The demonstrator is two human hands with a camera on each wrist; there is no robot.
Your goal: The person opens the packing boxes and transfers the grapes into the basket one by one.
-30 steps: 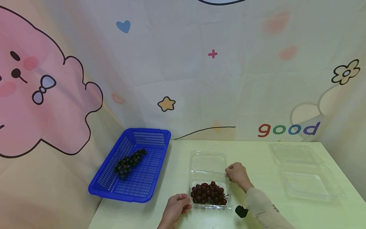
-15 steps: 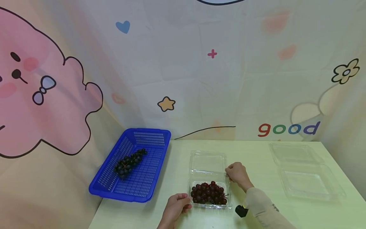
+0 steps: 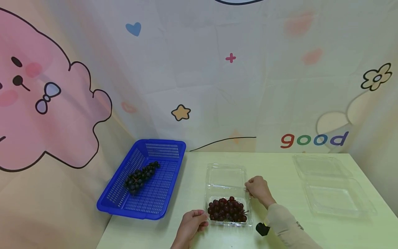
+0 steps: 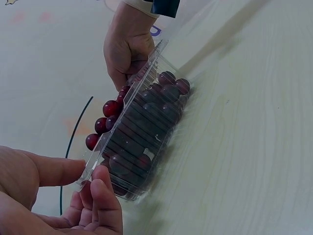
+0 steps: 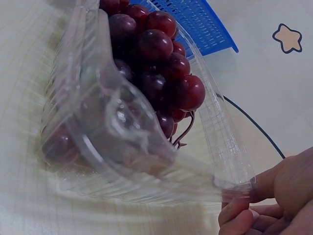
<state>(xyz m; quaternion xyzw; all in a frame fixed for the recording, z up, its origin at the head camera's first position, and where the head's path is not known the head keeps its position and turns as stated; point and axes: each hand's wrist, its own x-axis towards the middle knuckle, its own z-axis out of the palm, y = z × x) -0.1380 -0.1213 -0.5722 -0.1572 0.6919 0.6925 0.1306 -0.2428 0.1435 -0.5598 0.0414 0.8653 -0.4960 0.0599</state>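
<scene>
A clear plastic clamshell box [image 3: 226,175] stands on the table with its lid folded back, away from the person. Red grapes [image 3: 227,210] with a bit of stem fill its near half. My left hand [image 3: 192,223] pinches the rim at the box's near left, thumb above and fingertips below, as the left wrist view shows. Near the hinge on the right side, my right hand [image 3: 258,189] pinches the box's edge between thumb and fingers [image 5: 235,215]. In the left wrist view, the grapes [image 4: 111,108] rise above the rim.
At the left, a blue plastic basket [image 3: 169,186] holds a bunch of dark grapes [image 3: 138,178]. Another clear clamshell box [image 3: 335,197] lies unfolded on the right of the table. A small black object [image 3: 262,229] sits by the right sleeve [image 3: 284,221]. A printed cloth [image 3: 205,86] hangs behind.
</scene>
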